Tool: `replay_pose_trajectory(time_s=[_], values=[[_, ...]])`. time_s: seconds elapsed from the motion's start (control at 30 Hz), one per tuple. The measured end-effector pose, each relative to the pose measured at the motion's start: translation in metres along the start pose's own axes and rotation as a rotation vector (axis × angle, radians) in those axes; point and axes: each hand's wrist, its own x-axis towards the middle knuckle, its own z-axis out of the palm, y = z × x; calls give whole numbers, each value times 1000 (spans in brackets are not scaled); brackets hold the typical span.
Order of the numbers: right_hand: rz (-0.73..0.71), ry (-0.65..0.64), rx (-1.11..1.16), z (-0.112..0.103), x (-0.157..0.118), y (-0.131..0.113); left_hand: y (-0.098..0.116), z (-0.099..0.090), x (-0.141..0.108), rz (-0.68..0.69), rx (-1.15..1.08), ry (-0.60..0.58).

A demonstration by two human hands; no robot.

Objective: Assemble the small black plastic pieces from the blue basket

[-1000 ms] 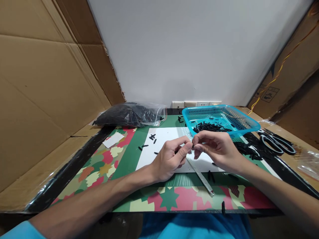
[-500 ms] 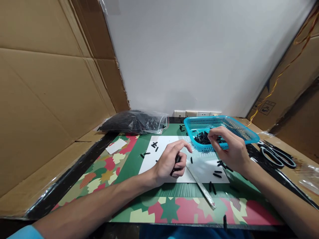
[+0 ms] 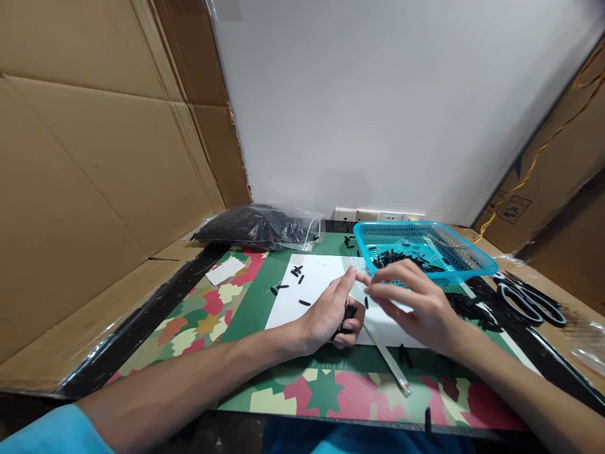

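Low over the white sheet point(image 3: 309, 272), my left hand point(image 3: 331, 312) curls its lower fingers around several small black strips point(image 3: 348, 312). Its thumb and index finger reach out toward my right hand point(image 3: 416, 302), whose fingertips are drawn together at the left fingertips. Anything between those right fingertips is too small to make out. A thin pale strip-like stick point(image 3: 390, 362) lies slanting on the mat below the hands. Loose black pieces point(image 3: 297, 271) lie on the sheet. Behind my right hand, a blue basket point(image 3: 472, 258) holds many more black pieces point(image 3: 401, 260).
A clear zip bag full of black material point(image 3: 258, 227) lies at the back left. Black-handled scissors point(image 3: 524, 302) rest at the right beside a dark pile of pieces point(image 3: 472, 309). A small white card point(image 3: 225, 270) sits on the patterned mat point(image 3: 326, 397). Cardboard walls point(image 3: 94, 157) enclose the sides.
My right hand has moved left and down from the basket's front edge to my left hand's fingertips. My left hand still holds the black strips. The view has shifted slightly.
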Motion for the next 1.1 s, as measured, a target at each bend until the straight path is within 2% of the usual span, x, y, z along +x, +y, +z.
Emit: replay_pose_trajectory(time_s=[0.1, 0.27, 0.4, 0.47, 0.6, 0.73, 0.93, 1.1], values=[[-129, -82, 89, 8, 2, -16, -6, 1, 1, 31, 25, -27], [-88, -119, 110, 14, 4, -20, -6, 3, 0, 21, 67, -112], [-137, -163, 72, 14, 5, -19, -6, 2, 2, 21, 104, -114], [-134, -108, 93, 14, 4, -18, -4, -1, 4, 5, 77, -83], [-39, 70, 135, 7, -1, -12, 9, -6, 5, -19, -57, -47], [-9, 193, 172, 0, -4, -7, 21, -6, -2, -35, -80, -142], [-16, 198, 293, 2, -2, -10, 20, -3, -8, -161, -132, -271], [-7, 214, 282, 0, 1, -10, 18, -5, -6, -111, -119, -248]])
